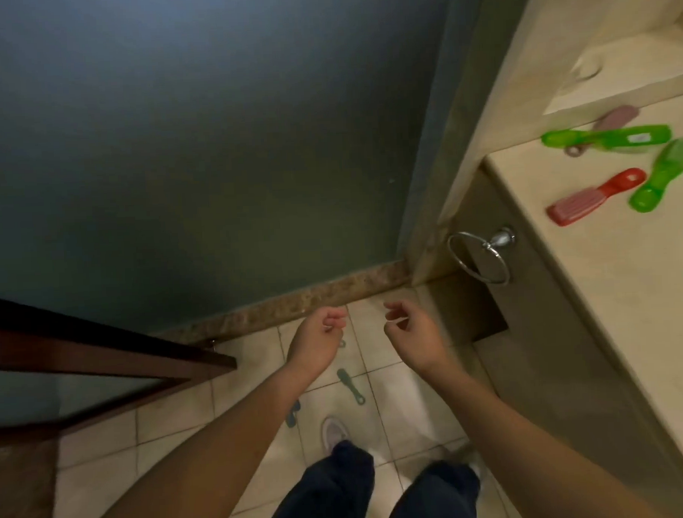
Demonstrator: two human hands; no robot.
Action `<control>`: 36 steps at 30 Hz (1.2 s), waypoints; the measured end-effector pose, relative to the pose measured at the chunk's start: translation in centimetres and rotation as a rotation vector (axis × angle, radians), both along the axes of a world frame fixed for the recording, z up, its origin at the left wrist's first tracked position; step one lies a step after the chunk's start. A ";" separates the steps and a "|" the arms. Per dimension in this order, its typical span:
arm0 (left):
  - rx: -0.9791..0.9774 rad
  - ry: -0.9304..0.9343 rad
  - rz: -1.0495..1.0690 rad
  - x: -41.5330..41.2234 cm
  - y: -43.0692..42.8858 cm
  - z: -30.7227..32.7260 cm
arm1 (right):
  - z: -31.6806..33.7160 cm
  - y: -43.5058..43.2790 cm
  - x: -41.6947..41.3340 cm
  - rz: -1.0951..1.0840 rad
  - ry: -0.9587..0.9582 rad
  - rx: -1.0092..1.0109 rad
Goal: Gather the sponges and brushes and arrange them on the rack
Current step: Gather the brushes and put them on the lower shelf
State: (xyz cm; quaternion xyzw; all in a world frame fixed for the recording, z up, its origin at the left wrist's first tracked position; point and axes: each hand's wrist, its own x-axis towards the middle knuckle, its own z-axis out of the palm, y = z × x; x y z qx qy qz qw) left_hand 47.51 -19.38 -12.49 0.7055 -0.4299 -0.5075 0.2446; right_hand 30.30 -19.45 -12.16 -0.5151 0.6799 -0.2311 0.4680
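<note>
Several brushes lie on the beige counter [615, 286] at the right: a red brush [591, 197], two green brushes [608, 139] [667, 174] and a pink one [615, 119] partly under a green one. On the tiled floor below lie a dark green brush [350, 385] and a teal brush [293, 413], partly hidden by my left forearm. My left hand [324, 338] and my right hand [409, 334] hover above the floor, fingers loosely curled, holding nothing. No rack or sponge is in view.
A dark glass panel [210, 147] with a stone sill [295, 308] fills the far side. A brown wooden door edge [101, 347] juts in from the left. A chrome towel ring [484, 256] hangs on the counter's side. My feet and dark trousers are at the bottom.
</note>
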 end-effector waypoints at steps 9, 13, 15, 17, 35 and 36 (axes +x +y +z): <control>0.113 -0.029 0.090 6.5 1.4 -7.7 | -6.4 -1.1 4.7 0.091 0.033 0.147; 0.150 -0.035 0.151 7.6 2.8 -14.4 | -12.6 -2.0 5.6 0.167 0.065 0.190; 0.172 -0.030 0.183 7.8 3.2 -18.3 | -16.8 -2.5 6.2 0.201 0.066 0.207; 0.180 -0.034 0.196 8.1 3.2 -23.0 | -21.9 -3.1 7.0 0.238 0.070 0.213; 0.129 -0.061 0.270 13.9 -1.2 -64.0 | -66.4 -9.4 17.5 0.668 0.289 -0.016; 0.131 -0.060 0.277 14.0 -1.4 -65.1 | -67.6 -9.7 18.0 0.700 0.324 -0.047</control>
